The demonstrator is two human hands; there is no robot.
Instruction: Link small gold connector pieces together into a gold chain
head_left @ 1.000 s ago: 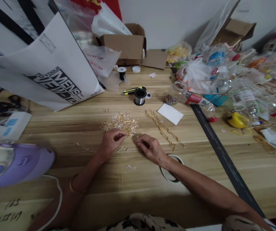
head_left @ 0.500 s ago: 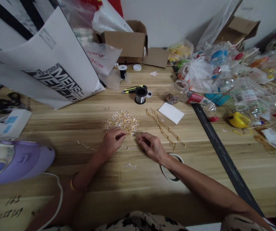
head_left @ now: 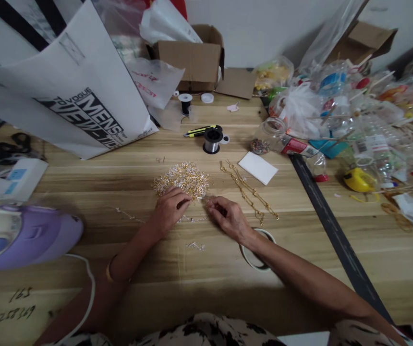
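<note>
A heap of tiny gold and clear beads or jewellery pieces (head_left: 183,178) lies on the wooden table. At its near edge, my left hand (head_left: 168,211) is closed, thumb and finger pinched together; what they hold is too small to make out. My right hand (head_left: 228,216) is closed in a pinch just right of the heap, its fingertips on something too fine to name. Between and below the hands runs a thin beaded chain (head_left: 194,219). Nearer me rests a small cluster of clear beads (head_left: 195,246). Gold chains (head_left: 244,187) stretch out beyond my right hand.
A roll of tape (head_left: 251,264) lies under my right forearm. A wire spool (head_left: 212,141), a yellow-black cutter (head_left: 199,130) and a white card (head_left: 258,168) are farther back. A purple iron (head_left: 44,235) stands left, a white bag (head_left: 94,96) behind it. Plastic bottles (head_left: 368,144) crowd the right.
The view has shifted slightly. My left fingers have curled a little more at the heap's edge; my right hand keeps nearly the same place and pinch.
</note>
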